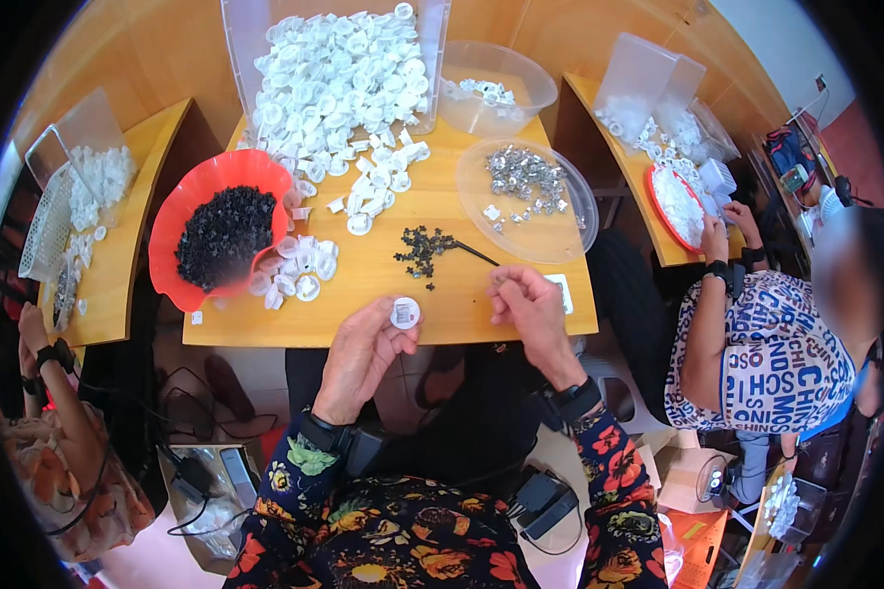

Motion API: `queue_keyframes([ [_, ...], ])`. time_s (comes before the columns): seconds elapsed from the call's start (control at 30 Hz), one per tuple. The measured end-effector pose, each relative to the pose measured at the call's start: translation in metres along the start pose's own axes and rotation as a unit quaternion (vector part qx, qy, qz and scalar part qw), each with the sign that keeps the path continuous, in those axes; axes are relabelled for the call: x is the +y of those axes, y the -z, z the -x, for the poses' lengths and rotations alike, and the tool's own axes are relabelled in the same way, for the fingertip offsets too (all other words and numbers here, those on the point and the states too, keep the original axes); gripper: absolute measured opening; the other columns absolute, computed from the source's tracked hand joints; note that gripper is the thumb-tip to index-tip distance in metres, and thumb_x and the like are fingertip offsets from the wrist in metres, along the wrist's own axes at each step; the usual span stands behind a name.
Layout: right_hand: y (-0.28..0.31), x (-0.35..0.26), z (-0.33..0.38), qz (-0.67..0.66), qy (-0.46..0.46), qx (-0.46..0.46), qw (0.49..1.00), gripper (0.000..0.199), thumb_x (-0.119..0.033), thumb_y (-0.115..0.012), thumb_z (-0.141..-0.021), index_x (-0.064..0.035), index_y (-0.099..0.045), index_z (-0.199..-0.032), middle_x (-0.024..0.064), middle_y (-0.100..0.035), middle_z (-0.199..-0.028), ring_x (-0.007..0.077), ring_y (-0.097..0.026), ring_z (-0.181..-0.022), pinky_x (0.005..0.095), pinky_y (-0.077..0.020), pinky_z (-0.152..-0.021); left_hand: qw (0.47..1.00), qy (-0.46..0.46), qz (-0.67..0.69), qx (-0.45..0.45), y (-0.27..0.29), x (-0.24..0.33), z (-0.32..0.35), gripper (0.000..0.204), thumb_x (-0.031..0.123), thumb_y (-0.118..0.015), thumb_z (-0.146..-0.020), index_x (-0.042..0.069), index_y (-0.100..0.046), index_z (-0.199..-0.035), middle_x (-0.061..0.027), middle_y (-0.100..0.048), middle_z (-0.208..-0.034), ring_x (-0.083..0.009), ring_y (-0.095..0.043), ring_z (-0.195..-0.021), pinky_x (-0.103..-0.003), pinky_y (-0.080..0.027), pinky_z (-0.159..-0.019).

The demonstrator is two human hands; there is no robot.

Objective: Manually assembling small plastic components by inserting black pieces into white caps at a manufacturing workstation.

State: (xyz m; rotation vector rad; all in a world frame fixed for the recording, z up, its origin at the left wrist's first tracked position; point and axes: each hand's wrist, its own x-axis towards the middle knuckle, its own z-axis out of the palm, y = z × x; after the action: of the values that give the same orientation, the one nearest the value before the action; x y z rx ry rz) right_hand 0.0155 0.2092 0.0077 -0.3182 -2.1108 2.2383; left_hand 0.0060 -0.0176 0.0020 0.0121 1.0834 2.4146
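My left hand point(368, 344) is closed around a small round white plastic cap point(405, 313) with a marking on its face, held above the table's front edge. My right hand point(532, 314) hovers to the right of it with thumb and fingertips pinched together. A thin black rod point(476, 253) reaches from close by these fingertips to a little heap of small black parts point(423, 251) on the table. Whether the pinch grips the rod or some tiny piece cannot be made out.
A red bowl point(167, 236) of black parts stands left among white caps. Behind are a clear bin point(436, 98) of white caps and a clear bowl point(535, 93). A shallow clear dish point(476, 211) holds metal pieces. Co-workers sit at side tables point(157, 162) left and right.
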Motion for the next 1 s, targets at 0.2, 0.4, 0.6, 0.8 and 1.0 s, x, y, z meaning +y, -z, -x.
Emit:
queue_keyframes([
  [0.2,-0.024,-0.015,-0.016,0.278,0.149,-0.042,0.948,0.009,-0.004,-0.057,-0.084,0.0013,-0.062,-0.089,0.0094,-0.062,-0.078,0.0183,-0.060,-0.065,0.0300,-0.0474,-0.058,0.999,-0.024,0.007,0.021,0.007,0.010,-0.002,0.030,0.021,-0.042,-0.099,-0.005,-0.055,-0.104,-0.0108,-0.061,-0.091,-0.0148,-0.057,-0.076,-0.027,-0.048,-0.067],
  [0.4,-0.044,-0.016,-0.023,0.358,0.232,-0.101,0.899,0.008,-0.005,-0.060,-0.080,-0.0008,-0.063,-0.086,0.0146,-0.061,-0.081,0.0342,-0.060,-0.074,0.0390,-0.0483,-0.066,1.000,-0.006,0.014,0.022,0.005,0.012,-0.001,0.030,0.022,-0.043,-0.099,-0.005,-0.055,-0.106,-0.0110,-0.060,-0.093,-0.0148,-0.058,-0.077,-0.027,-0.049,-0.067],
  [0.6,-0.054,-0.015,-0.022,0.443,0.258,-0.089,0.854,0.008,-0.008,-0.064,-0.079,-0.0024,-0.063,-0.086,0.0128,-0.059,-0.077,0.0315,-0.059,-0.065,0.0374,-0.0466,-0.058,1.000,-0.008,0.008,0.008,0.009,0.009,-0.003,0.031,0.022,-0.042,-0.099,-0.005,-0.055,-0.108,-0.0104,-0.060,-0.094,-0.0148,-0.058,-0.078,-0.027,-0.049,-0.068],
  [0.8,-0.057,-0.022,-0.016,0.495,0.248,-0.106,0.826,0.008,-0.006,-0.062,-0.078,-0.0033,-0.058,-0.085,0.0131,-0.056,-0.079,0.0341,-0.058,-0.073,0.0408,-0.0471,-0.062,1.000,0.016,0.024,-0.003,0.009,0.012,-0.003,0.031,0.022,-0.042,-0.099,-0.005,-0.054,-0.109,-0.0089,-0.058,-0.093,-0.0144,-0.057,-0.079,-0.027,-0.049,-0.069],
  [1.0,-0.054,-0.018,-0.010,0.487,0.293,-0.138,0.811,0.010,-0.003,-0.060,-0.077,-0.0037,-0.051,-0.081,0.0125,-0.049,-0.074,0.0337,-0.055,-0.074,0.0431,-0.0458,-0.060,0.999,0.018,0.029,-0.003,0.010,0.011,-0.003,0.031,0.021,-0.042,-0.099,-0.005,-0.053,-0.109,-0.0089,-0.057,-0.093,-0.0148,-0.056,-0.080,-0.027,-0.048,-0.070],
])
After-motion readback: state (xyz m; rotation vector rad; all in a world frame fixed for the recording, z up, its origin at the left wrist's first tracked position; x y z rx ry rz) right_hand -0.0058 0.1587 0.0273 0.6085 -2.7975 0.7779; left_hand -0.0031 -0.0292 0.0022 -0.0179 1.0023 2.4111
